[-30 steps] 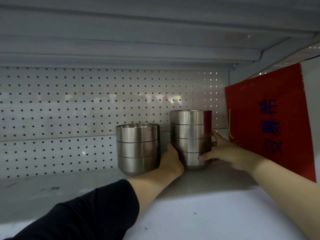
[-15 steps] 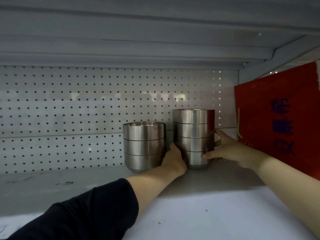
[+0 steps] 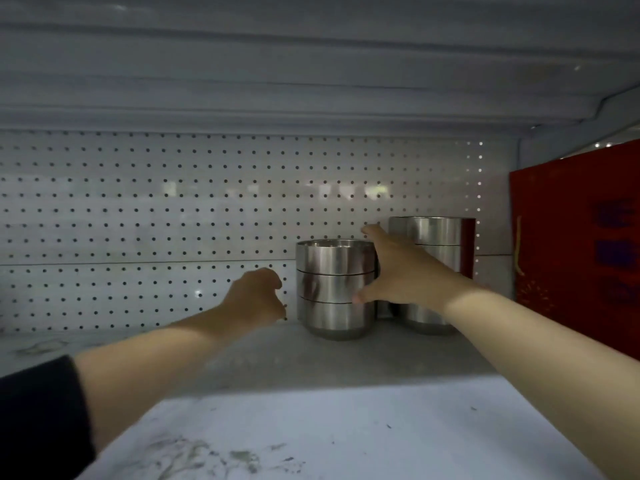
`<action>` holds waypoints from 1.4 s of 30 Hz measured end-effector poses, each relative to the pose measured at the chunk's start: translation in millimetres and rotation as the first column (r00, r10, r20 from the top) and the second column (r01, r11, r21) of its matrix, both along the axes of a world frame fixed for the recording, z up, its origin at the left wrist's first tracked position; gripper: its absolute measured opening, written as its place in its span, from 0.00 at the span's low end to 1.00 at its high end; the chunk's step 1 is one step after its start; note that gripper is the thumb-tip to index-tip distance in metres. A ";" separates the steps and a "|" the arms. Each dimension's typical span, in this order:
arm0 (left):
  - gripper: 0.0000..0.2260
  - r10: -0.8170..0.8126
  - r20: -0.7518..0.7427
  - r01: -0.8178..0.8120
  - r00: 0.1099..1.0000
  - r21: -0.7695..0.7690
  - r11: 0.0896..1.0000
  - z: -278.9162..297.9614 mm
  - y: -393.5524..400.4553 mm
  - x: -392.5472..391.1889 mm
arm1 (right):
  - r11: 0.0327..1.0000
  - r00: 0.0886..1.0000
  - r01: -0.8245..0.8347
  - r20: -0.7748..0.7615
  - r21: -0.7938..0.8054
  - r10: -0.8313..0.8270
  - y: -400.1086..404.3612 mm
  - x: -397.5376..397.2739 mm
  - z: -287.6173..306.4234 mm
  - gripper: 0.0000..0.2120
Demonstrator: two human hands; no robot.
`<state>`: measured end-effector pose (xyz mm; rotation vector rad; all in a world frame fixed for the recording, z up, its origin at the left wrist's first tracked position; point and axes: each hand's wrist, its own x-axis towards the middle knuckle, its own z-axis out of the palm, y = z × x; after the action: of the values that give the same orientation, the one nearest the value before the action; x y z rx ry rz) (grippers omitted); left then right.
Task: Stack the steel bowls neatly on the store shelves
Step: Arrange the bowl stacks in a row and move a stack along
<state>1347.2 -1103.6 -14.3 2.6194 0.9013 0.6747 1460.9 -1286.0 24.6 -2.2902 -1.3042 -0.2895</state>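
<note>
Sleeve (image 3: 34, 420), dark, at the lower left, with a bare forearm beyond it. Scuffed white shelf (image 3: 311, 427) underneath, lit at the front edge and dimmer farther in.

Left hand (image 3: 254, 297) next, out over the shelf: fingers curled in, gripping nothing, just beside the left wall of the shorter stack (image 3: 334, 289) and seemingly not touching it. Right hand (image 3: 398, 271) a little deeper, spread wide: thumb against the front of the shorter stack at about its middle bowl, fingers stretched up and back along its right side, into the gap towards the taller stack (image 3: 436, 233).

No longer cupping the taller stack, as half a second ago; both hands off it now and shifted left to the three-bowl stack. Taller stack, four bowls, upright on the shelf near the back, close to the red bag (image 3: 575, 254) at the right, lower part hidden by the right wrist. Reads as placed and released. Shorter stack upright too, just left of it, bowls nested evenly.

Probably the start of squaring or nudging the shorter stack into line with its neighbour; not yet a proper grip from either side.

Behind both stacks, perforated back panel (image 3: 138, 220); above, grey underside of the next shelf up (image 3: 311, 64).
</note>
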 end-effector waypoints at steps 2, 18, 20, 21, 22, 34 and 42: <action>0.16 -0.048 -0.023 0.045 0.999 -0.114 0.992 -9.2 6.0 12.1 | 0.999 0.999 0.037 -0.018 0.013 -0.037 15.8 1.0 -1.8 0.54; 0.28 -0.226 0.177 0.268 0.958 -0.274 0.924 -53.4 -2.0 35.4 | 0.973 0.980 -0.049 -0.175 0.225 0.090 22.0 33.1 -50.3 0.66; 0.28 -0.207 0.179 0.249 0.962 -0.258 0.934 -51.7 -1.4 36.1 | 0.969 0.978 -0.057 -0.182 0.241 0.102 22.6 34.3 -51.1 0.65; 0.28 -0.197 0.176 0.237 0.965 -0.250 0.939 -51.1 -0.9 36.0 | 0.966 0.977 -0.062 -0.184 0.251 0.110 23.1 34.3 -51.8 0.65; 0.29 -0.186 0.172 0.225 0.967 -0.246 0.943 -50.7 -0.2 35.3 | 0.963 0.976 -0.069 -0.184 0.260 0.120 24.1 33.9 -52.6 0.65; 0.26 -0.166 0.130 0.195 0.978 -0.255 0.947 -46.7 8.2 22.1 | 0.948 0.974 -0.122 -0.151 0.295 0.172 40.9 26.7 -58.7 0.65; 0.22 -0.212 0.034 0.215 0.977 -0.174 0.961 -32.3 13.7 7.8 | 0.973 0.997 -0.069 -0.025 0.218 0.076 27.1 13.6 -42.7 0.58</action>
<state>1355.0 -1090.0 -46.6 2.5004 0.6297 0.5315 1474.6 -1259.0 -18.1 -2.0522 -1.2696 -0.3493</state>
